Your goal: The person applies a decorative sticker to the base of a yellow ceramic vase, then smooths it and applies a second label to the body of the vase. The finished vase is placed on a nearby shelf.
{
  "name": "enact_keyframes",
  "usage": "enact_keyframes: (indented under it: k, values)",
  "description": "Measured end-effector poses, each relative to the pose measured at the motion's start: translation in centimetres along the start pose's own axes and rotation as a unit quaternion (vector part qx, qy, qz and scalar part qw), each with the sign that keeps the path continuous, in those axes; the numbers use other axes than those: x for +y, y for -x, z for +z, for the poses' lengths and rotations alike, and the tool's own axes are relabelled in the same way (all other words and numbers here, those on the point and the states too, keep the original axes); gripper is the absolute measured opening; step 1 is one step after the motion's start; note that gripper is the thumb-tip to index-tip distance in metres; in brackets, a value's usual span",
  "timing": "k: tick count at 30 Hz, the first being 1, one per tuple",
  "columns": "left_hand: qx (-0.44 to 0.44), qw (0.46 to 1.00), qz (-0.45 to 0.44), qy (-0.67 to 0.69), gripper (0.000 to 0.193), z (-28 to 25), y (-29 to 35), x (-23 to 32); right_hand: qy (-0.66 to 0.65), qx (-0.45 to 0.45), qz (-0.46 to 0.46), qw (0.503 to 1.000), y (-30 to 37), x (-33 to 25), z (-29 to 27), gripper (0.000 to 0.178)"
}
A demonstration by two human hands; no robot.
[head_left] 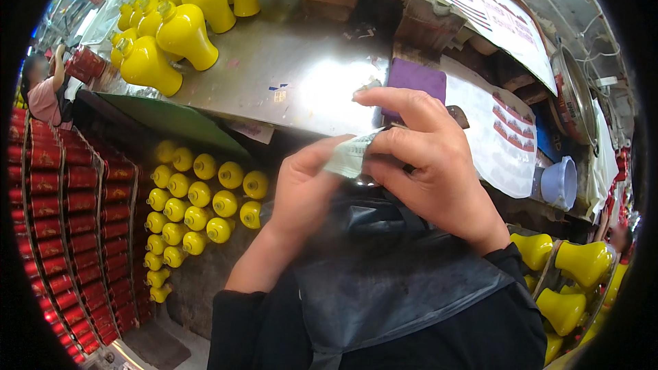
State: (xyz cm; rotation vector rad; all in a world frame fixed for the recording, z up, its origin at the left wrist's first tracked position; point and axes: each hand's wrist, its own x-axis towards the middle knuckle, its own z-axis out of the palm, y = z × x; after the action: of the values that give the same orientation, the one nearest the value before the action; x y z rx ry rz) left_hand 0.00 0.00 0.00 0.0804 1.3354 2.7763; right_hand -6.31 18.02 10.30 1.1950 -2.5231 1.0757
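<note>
Over my lap, in front of the metal table's near edge, I hold a small pale green printed slip (348, 156) between both hands. My left hand (301, 181) is slightly blurred and closes on the slip's left side. At its right edge, my right hand (432, 154) pinches with the thumb and a finger, while the index finger stretches out above. A small greyish scrap (371, 85) shows at that fingertip; whether it sticks to the finger or lies on the table, I cannot tell. A purple pad (417, 85) lies just beyond my right hand.
Glossy yellow vases (188, 34) crowd the metal table's (267, 62) far left. More yellow vases (199, 193) stand low at the left, beside stacked red boxes (68, 205). Printed decal sheets (504, 133) and a pale blue bucket (558, 183) are at right. Another person (46, 89) is far left.
</note>
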Motion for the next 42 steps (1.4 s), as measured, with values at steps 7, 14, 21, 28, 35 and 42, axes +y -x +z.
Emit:
enact_keyframes:
  k: [7,14,21,28,35,42]
  values:
    - [0.050,0.998,0.019,0.023,0.023,0.5,-0.3,-0.1,-0.051,0.022,0.029,0.998,0.0,0.2,0.4,0.019]
    - [0.070,0.992,0.019,0.100,0.014,1.8,-0.4,0.2,-0.013,0.074,0.006,0.997,0.2,0.6,0.6,0.018]
    - [0.063,0.994,0.018,0.088,0.016,2.0,-0.9,0.1,0.047,0.069,0.003,0.996,0.4,0.8,0.4,0.020]
    - [0.042,0.993,0.028,0.105,0.017,1.5,-1.0,-0.8,-0.012,0.089,0.029,0.996,0.5,0.8,0.3,0.019]
    - [0.039,0.983,0.039,0.175,0.032,-0.3,-1.8,-1.5,-0.223,0.148,-0.047,0.962,2.7,1.1,-2.2,0.019]
    - [-0.010,0.979,0.083,0.186,0.028,-0.6,-2.5,-1.5,-0.357,0.094,-0.207,0.906,5.1,-1.4,-3.1,0.033]
